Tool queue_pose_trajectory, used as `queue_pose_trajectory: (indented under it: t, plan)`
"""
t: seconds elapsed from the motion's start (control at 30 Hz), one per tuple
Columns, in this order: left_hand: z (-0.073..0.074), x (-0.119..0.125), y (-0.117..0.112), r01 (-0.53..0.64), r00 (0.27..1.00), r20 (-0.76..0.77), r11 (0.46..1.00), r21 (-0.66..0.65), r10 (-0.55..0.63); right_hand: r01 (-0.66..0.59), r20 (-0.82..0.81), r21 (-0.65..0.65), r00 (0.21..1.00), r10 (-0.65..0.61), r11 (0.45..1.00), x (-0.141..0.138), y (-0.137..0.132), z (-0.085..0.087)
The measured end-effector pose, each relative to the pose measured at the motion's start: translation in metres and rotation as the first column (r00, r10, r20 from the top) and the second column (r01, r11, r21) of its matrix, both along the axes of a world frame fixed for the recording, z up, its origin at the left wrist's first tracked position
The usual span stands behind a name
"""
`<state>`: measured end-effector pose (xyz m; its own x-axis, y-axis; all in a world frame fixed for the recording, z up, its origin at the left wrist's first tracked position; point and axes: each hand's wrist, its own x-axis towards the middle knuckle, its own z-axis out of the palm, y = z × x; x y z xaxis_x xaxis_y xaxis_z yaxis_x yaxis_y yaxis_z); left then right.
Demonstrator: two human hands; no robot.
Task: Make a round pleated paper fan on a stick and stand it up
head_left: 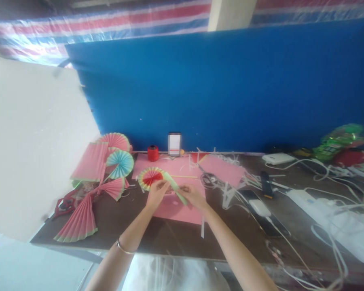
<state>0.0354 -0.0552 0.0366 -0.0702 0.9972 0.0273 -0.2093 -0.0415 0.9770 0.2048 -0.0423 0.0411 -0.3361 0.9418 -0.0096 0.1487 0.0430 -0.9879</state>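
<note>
My left hand [158, 191] is closed, its fingers pinching a pale green paper strip [172, 184] near its middle. My right hand [194, 197] grips the strip's lower part, fingers pressed together. The strip slants down to the right. Touching its upper end is a round pleated paper fan [148, 177], red in the middle with a yellow-green rim; whether they are joined I cannot tell. Both hands are over pink paper sheets [176, 214] on the dark table. Blur hides the fingertips.
Finished-looking pink pleated fans [81, 220] and a blue one [120, 163] lie at left. A red spool [153, 153] stands at the back. Paper scraps [229, 196], scissors [208, 180], a phone [274, 226], a white power strip [318, 216] and cables are at right.
</note>
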Motion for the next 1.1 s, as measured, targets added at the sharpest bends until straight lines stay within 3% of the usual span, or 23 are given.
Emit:
queue_pose_trajectory:
  t: [0.7,0.93,1.1]
  plan:
    - [-0.0032,0.0013,-0.0018,-0.03,0.995,-0.094,0.993,0.117,0.041,0.014,0.037,0.081,0.999,-0.018,0.997,-0.0005,-0.0002,-0.0009]
    - [-0.0027,0.0006,-0.0011,-0.058,0.987,-0.138,0.988,0.144,0.078,0.01,0.071,0.007,0.997,-0.011,1.0,-0.0008,-0.0054,0.0037]
    - [-0.0038,-0.0006,-0.0009,-0.05,0.983,-0.164,0.983,0.179,0.079,0.037,0.062,0.063,0.997,-0.041,0.997,-0.002,-0.0039,0.005]
